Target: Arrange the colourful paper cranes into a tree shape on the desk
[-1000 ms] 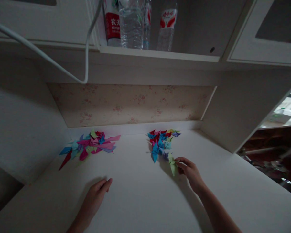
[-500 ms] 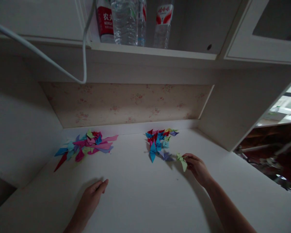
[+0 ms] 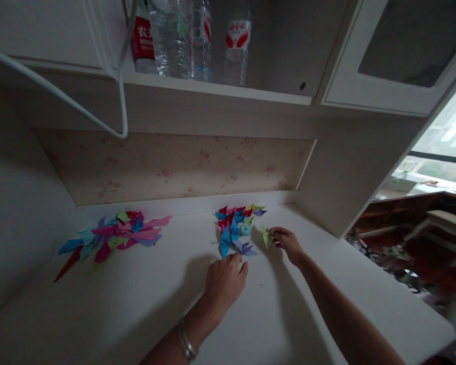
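Note:
My right hand [image 3: 287, 243] pinches a light green paper crane [image 3: 266, 236] just above the white surface, right of a cluster of folded paper cranes [image 3: 233, 220] in blue, red, pink and yellow. My left hand [image 3: 225, 281] is in front of that cluster, palm down, its thumb apart from the bent fingers and nothing visible in it. Its fingertips are close to a purple paper crane [image 3: 245, 248]; whether they touch it cannot be seen. Farther left lies a looser pile of folded paper pieces [image 3: 125, 233] in pink, blue, red and green.
A shelf [image 3: 213, 90] with several plastic bottles [image 3: 236, 50] overhangs the white desktop [image 3: 137, 314]. A white cable [image 3: 72, 104] dangles at the upper left. The side panel [image 3: 338, 172] bounds the right, with a floor and a stool beyond it.
My left hand has moved right and forward to the crane cluster, its thumb now apart. My right hand has carried the green crane slightly back and left. The view has shifted right.

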{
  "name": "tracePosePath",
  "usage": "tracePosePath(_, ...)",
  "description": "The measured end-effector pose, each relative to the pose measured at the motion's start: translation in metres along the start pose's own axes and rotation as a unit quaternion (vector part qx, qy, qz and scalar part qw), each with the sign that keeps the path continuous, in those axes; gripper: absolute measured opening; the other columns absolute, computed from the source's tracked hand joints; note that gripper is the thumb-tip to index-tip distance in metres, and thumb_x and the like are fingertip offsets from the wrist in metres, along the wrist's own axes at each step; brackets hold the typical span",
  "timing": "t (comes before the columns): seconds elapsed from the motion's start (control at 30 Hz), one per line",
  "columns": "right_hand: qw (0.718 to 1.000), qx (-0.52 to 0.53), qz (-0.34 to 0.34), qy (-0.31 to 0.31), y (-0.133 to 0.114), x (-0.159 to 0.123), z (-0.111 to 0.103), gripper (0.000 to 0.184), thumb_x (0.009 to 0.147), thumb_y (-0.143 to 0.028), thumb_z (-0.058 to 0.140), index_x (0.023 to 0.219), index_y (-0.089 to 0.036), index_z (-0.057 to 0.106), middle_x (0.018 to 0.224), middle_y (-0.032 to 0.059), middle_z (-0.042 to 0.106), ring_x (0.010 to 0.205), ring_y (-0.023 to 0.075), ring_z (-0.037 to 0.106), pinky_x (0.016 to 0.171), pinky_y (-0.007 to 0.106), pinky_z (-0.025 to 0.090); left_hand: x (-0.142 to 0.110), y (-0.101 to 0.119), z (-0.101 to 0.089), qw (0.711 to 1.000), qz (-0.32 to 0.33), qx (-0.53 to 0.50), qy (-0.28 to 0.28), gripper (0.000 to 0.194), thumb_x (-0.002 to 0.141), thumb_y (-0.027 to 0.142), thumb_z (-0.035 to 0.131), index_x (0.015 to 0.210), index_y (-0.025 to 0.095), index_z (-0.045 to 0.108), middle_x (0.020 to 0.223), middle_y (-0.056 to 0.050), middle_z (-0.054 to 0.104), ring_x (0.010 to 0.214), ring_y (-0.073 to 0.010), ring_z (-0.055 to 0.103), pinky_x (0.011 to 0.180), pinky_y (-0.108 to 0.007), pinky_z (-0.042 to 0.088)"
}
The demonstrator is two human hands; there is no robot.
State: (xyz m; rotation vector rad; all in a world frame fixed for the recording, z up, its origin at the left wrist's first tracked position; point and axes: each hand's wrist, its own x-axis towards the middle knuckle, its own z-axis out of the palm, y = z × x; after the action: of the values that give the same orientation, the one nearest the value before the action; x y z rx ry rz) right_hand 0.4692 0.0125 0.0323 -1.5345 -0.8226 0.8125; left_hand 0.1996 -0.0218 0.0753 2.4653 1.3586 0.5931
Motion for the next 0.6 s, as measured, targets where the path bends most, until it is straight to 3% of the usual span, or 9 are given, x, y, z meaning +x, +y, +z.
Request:
tracePosePath(0.1, 1.000, -0.020, -0.002, -0.013, 0.002, 0.015, 0.007, 0.021, 0.059, -0.027, 0.066, 0.076, -0.017, 0.067, 0.063, -0.0002, 0.063, 0.055, 0.0120, 0.054, 0.051, 0.024, 0.040, 0.036, 0.016, 0.019, 0.999, 0.015, 0.047, -0.014, 0.024, 0.091, 0.034, 0.047, 0.101, 0.019, 0.064, 0.098, -0.014, 0.071, 0.088, -0.0265, 0.068, 0.070, -0.034, 0.045)
tracePosePath(0.23, 0.999, -0.041, 0.000, -0.034, 0.011, 0.033, 0.013, 0.019, 0.058, -0.024, 0.064, 0.075, -0.016, 0.067, 0.058, -0.0016, 0.061, 0.051, 0.0118, 0.052, 0.049, 0.024, 0.039, 0.060, 0.015, 0.039, 0.998, 0.018, 0.059, -0.025, 0.024, 0.092, 0.024, 0.045, 0.102, 0.013, 0.065, 0.096, -0.019, 0.069, 0.091, -0.0284, 0.067, 0.073, -0.036, 0.047)
tracePosePath(0.4, 0.997, -0.045, -0.005, -0.056, 0.018, 0.047, 0.016, 0.018, 0.060, -0.025, 0.063, 0.075, -0.016, 0.067, 0.057, -0.0026, 0.060, 0.051, 0.0115, 0.051, 0.049, 0.023, 0.038, 0.069, 0.006, 0.044, 0.996, 0.025, 0.075, -0.034, 0.034, 0.094, 0.014, 0.034, 0.102, 0.014, 0.067, 0.094, -0.018, 0.070, 0.087, -0.0266, 0.068, 0.070, -0.035, 0.047)
tracePosePath(0.6, 0.997, -0.034, -0.014, -0.068, 0.020, 0.053, 0.024, 0.019, 0.061, -0.028, 0.064, 0.077, -0.017, 0.067, 0.063, -0.0025, 0.062, 0.053, 0.0108, 0.052, 0.050, 0.022, 0.038, 0.067, 0.003, 0.048, 0.994, 0.020, 0.100, -0.034, 0.028, 0.093, 0.022, 0.042, 0.105, 0.017, 0.066, 0.097, -0.013, 0.070, 0.086, -0.0250, 0.067, 0.072, -0.033, 0.049)
